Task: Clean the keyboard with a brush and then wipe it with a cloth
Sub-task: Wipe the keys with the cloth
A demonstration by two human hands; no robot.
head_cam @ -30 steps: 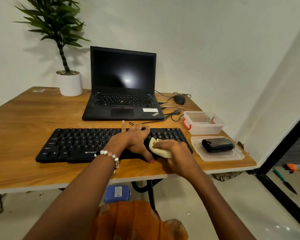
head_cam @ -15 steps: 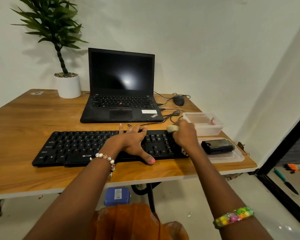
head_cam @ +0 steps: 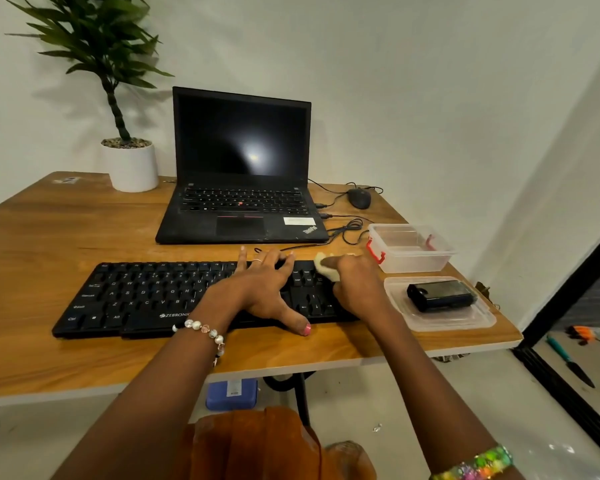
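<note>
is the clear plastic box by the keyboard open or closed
Open. The clear box has no lid on; you can see straight down inside. Its red latches hang loose, and a clear lid lies in front of it.

The left hand [head_cam: 260, 289] lies flat across the middle of the keyboard [head_cam: 146, 299], hiding the keys beneath it, while the right hand [head_cam: 357, 285] covers the keyboard's right end and most of the cloth [head_cam: 324, 268], of which only a pale wad shows near the far edge. The plant [head_cam: 94, 46] at the table's [head_cam: 49, 244] far left corner is cut off by the top edge, and the table's left side runs out of view. The sticker [head_cam: 299, 221] on the laptop [head_cam: 241, 202] is too blurred to read.
</note>
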